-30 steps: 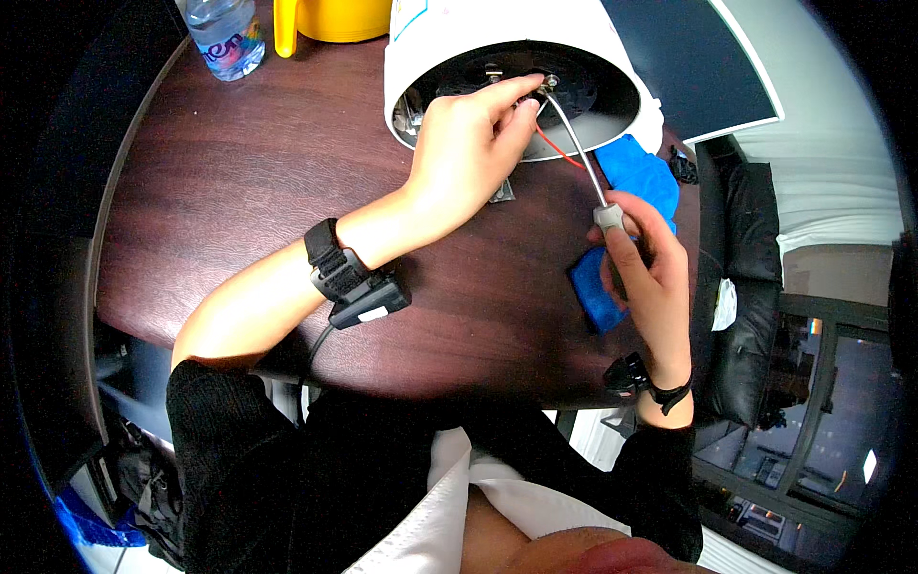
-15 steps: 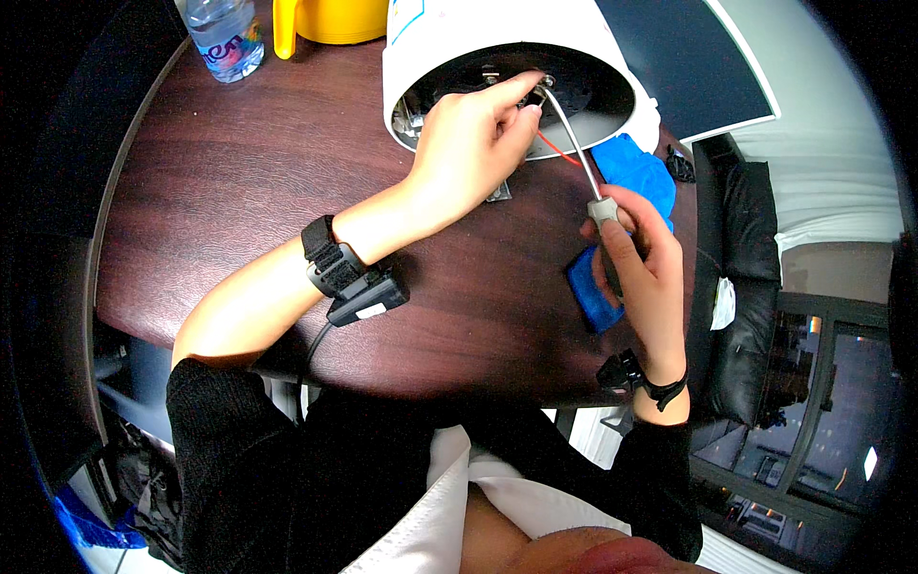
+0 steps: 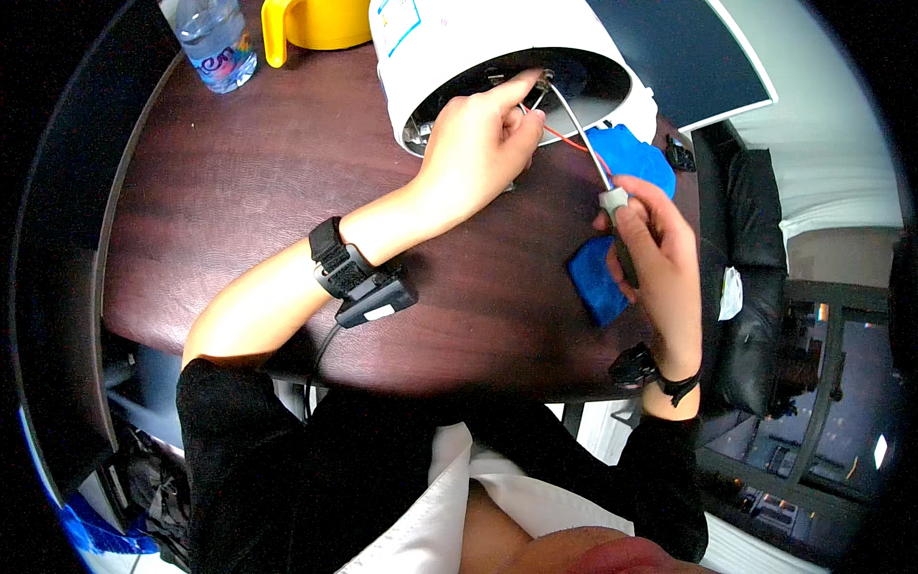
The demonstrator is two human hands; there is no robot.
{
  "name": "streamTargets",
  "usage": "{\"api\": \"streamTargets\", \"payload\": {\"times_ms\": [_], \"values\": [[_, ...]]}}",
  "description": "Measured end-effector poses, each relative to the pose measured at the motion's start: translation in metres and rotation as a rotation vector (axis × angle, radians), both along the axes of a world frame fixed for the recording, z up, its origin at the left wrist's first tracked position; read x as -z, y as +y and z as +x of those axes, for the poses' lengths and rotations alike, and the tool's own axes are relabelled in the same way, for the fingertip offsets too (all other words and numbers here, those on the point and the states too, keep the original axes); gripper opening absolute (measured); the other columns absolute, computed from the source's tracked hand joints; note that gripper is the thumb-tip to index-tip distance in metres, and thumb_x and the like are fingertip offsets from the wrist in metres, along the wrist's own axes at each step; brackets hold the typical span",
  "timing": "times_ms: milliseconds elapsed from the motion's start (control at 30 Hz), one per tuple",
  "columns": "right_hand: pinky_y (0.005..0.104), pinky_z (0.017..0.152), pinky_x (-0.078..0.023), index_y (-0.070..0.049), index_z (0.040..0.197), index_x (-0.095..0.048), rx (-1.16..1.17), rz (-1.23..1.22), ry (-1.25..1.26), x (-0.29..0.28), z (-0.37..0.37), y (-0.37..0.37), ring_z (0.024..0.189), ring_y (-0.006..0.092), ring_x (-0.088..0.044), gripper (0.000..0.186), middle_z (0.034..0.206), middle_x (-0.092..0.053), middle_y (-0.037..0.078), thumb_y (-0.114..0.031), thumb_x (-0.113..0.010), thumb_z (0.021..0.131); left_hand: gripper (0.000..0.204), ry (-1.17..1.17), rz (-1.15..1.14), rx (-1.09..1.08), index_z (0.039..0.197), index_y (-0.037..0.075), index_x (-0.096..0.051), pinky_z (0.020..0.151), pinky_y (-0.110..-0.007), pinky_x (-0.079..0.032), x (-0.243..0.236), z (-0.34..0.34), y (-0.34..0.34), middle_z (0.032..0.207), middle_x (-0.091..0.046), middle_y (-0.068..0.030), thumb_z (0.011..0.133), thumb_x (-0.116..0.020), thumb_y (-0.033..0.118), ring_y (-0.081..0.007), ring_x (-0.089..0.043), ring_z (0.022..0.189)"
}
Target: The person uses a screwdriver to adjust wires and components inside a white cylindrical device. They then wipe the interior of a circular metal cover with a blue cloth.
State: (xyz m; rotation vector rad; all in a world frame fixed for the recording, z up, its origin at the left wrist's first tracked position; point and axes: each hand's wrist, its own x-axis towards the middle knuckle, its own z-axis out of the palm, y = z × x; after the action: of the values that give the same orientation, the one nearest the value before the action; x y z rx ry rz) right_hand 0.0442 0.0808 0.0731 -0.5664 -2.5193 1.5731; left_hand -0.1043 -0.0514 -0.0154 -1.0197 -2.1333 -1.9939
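Right hand [image 3: 662, 247] clasps the screwdriver [image 3: 613, 195], likely light, stiff; handle [image 3: 617, 204]'s the hold. Left hand [image 3: 470, 145] reaches inside the white housing [image 3: 492, 33], can't tell its grip.

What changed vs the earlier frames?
The view tilted slightly; the red wire now visibly crosses the screwdriver shaft. Nothing was taken or let go. Unchanged: left hand fingers inside the white housing, right hand holding the screwdriver, bottle upright.
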Motion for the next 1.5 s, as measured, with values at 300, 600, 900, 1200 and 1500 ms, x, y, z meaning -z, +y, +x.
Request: {"api": "streamTargets", "payload": {"times_ms": [300,600,900,1200,1500], "values": [[0.0201,0.035,-0.030,-0.001,0.111,-0.057,-0.055,-0.328,-0.097,-0.015,-0.008,0.035,0.051,0.0071,-0.050,0.030,0.084,-0.059,0.004,-0.025,-0.057,0.093,0.053,0.111,-0.166,-0.026,0.138,-0.001,-0.041,0.054,-0.026,-0.046,-0.005,0.001,0.010,0.059,-0.062,-0.0061,0.090,-0.059,0.013,-0.0098,-0.058,0.052],[0.0211,0.036,-0.034,-0.004,0.095,-0.059,-0.089,-0.568,-0.291,-0.003,-0.012,0.045,0.052,0.0067,-0.051,0.038,0.074,-0.056,0.000,-0.042,-0.053,0.095,0.065,0.082,-0.242,0.079,0.143,-0.007,-0.026,0.056,-0.025,-0.048,-0.014,-0.001,0.007,0.059,-0.063,-0.0075,0.090,-0.059,0.012,-0.0117,-0.060,0.054],[0.0211,0.033,-0.032,-0.003,0.090,-0.058,-0.121,-0.265,-0.323,-0.022,-0.016,0.045,0.044,0.0056,-0.046,0.045,0.066,-0.052,0.000,-0.046,-0.048,0.097,0.070,0.046,-0.253,0.113,0.145,-0.010,-0.017,0.053,-0.023,-0.045,-0.006,-0.002,0.008,0.058,-0.059,-0.0031,0.090,-0.057,0.007,-0.0076,-0.054,0.052],[0.0233,0.033,-0.035,-0.003,0.083,-0.059,-0.142,0.115,-0.272,-0.027,-0.020,0.041,0.040,0.0073,-0.043,0.048,0.059,-0.049,0.000,-0.047,-0.048,0.097,0.073,0.073,-0.223,0.110,0.146,-0.008,-0.014,0.051,-0.022,-0.045,0.000,-0.002,0.008,0.057,-0.057,-0.0023,0.089,-0.057,0.005,-0.0068,-0.052,0.052],[0.0245,0.032,-0.032,-0.001,0.089,-0.059,-0.176,0.040,-0.304,-0.031,-0.025,0.046,0.037,0.0103,-0.046,0.044,0.057,-0.052,0.003,-0.044,-0.053,0.095,0.074,0.084,-0.229,0.077,0.146,-0.007,-0.015,0.052,-0.023,-0.046,0.000,-0.001,0.008,0.058,-0.058,-0.0028,0.088,-0.059,0.006,-0.0071,-0.053,0.051]]}}
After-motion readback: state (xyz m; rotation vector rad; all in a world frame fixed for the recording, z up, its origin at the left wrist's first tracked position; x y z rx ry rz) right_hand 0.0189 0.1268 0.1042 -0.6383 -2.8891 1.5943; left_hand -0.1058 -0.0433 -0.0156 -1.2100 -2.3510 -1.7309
